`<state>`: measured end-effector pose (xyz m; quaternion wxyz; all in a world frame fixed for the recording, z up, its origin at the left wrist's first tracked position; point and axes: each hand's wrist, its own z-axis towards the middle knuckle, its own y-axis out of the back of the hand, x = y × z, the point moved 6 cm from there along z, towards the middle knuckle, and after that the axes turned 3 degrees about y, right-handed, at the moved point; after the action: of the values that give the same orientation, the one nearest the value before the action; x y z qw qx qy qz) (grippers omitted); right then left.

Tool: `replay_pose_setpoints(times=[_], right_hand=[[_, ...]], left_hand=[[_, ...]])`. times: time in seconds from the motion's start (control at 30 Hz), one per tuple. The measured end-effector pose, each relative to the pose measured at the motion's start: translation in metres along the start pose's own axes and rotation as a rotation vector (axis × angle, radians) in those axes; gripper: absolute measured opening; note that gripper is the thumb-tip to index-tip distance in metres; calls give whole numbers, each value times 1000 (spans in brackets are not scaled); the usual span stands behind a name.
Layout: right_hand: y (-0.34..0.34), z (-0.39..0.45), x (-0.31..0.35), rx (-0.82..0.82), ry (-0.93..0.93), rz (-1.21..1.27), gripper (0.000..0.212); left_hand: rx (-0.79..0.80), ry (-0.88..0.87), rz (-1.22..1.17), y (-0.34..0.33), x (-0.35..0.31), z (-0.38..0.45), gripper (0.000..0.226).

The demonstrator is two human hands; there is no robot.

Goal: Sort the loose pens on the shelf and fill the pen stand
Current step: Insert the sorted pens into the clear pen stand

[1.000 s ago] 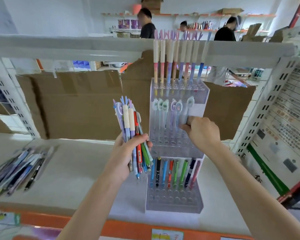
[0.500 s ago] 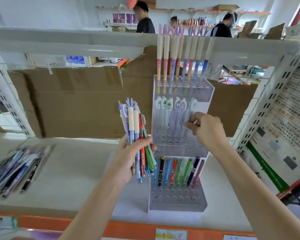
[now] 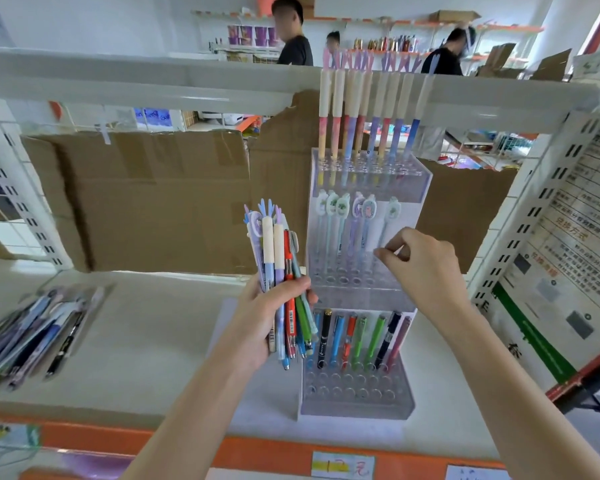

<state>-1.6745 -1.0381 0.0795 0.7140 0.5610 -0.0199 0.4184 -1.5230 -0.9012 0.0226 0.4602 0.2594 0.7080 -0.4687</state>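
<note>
— What are your hands doing?

— Your left hand [image 3: 269, 318] grips a bunch of pens [image 3: 284, 282], tips down, just left of the pen stand [image 3: 364, 282]. Your right hand [image 3: 420, 268] is up at the middle row of the stand. Its thumb and fingers are pinched close beside the last cartoon-top pen [image 3: 388, 223] in that row, but you cannot tell if they really touch it.

— Where is the stand?

— It is clear plastic and stands upright on the white shelf [image 3: 146, 334], near the front edge. The top row holds tall pastel pens [image 3: 364, 112]. The middle row holds six cartoon-top pens. The bottom row holds bright pens [image 3: 359, 341], and the holes in front of them are free.

— And the loose pens?

— A pile of loose pens [image 3: 28, 337] lies flat at the far left of the shelf, well apart from the stand. Brown cardboard [image 3: 146, 202] stands behind.
</note>
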Motion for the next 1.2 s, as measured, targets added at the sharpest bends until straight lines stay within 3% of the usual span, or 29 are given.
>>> replay_pose_setpoints(times=[0.17, 0.43, 0.57, 0.63, 0.73, 0.87, 0.93, 1.03, 1.2], right_hand=[[-17, -34, 49, 223, 142, 312, 15], [-40, -35, 74, 503, -24, 739, 27], [-46, -36, 76, 659, -98, 798, 18], [-44, -34, 76, 595, -90, 839, 15], [-22, -24, 65, 309, -56, 924, 12], [21, -10, 33, -90, 52, 599, 11], [33, -4, 15, -215, 41, 514, 12], [34, 5, -6, -267, 13, 445, 10], [14, 17, -16, -188, 2, 387, 10]], left_hand=[[78, -14, -59, -8, 4, 0, 24], [129, -65, 33, -8, -4, -9, 27], [115, -53, 17, -4, -6, -11, 31], [77, -38, -24, -2, -6, -10, 31], [9, -24, -73, 4, -5, -6, 29], [8, -49, -87, 9, -7, 0, 28], [18, -52, -78, 6, -7, 3, 25], [46, -64, -77, -3, -8, 6, 23], [104, -84, -58, -14, -9, 10, 25]])
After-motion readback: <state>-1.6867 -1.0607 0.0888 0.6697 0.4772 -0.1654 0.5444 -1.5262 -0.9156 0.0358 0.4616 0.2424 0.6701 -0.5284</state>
